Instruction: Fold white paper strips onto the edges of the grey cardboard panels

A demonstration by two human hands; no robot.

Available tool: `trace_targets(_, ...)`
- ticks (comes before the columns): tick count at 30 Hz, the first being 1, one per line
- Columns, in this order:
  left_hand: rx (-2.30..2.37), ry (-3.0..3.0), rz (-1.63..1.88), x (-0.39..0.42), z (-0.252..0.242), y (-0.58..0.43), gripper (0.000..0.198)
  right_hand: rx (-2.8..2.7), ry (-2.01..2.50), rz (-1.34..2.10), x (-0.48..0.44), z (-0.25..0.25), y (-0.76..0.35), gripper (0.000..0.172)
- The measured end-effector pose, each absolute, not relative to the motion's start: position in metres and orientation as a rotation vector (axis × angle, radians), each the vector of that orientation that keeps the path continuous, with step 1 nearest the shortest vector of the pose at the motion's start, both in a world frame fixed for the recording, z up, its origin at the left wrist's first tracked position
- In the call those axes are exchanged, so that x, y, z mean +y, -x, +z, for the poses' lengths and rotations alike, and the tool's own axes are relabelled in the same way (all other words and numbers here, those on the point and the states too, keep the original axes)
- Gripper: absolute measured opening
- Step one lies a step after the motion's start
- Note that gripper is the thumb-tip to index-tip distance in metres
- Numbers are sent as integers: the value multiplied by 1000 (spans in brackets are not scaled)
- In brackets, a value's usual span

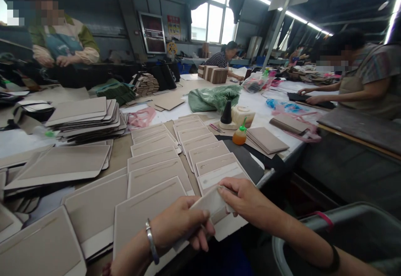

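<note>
At the near edge of the table (119,159), in the head view, the left hand (181,226) and right hand (247,203) are each pinching one end of a pale card piece (210,203), keeping it bent just above the grey panels (156,171). Those panels are lying overlapped like shingles, probably so that one edge strip of each stays bare. An orange bottle (239,136) is standing within reach. The red poster (173,26) on the far wall is showing writing too small to read.
</note>
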State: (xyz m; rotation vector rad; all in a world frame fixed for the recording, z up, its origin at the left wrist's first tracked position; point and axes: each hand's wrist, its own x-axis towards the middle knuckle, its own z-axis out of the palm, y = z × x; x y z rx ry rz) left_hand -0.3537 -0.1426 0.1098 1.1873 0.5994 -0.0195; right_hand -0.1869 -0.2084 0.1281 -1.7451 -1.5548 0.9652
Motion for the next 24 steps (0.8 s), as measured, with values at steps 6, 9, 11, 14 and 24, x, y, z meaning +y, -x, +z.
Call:
trace_targets(6, 675, -761, 469, -153, 97, 376, 24, -1156, 1587, 1121, -217, 114, 182, 29)
trace_targets(9, 652, -471, 767, -168, 86, 364, 20, -999, 1492, 1116, -218, 106, 190, 33)
trace_targets(11, 547, -350, 845, -176, 82, 351, 23, -889, 1429, 1132, -217, 97, 199, 34)
trace_targets(14, 462, -244, 854, -180, 82, 335, 29, -805, 1352, 1177, -218, 85, 213, 33)
trace_targets(24, 645, -283, 893, -171, 88, 326, 20, -1303, 1513, 1046, -221, 94, 206, 26)
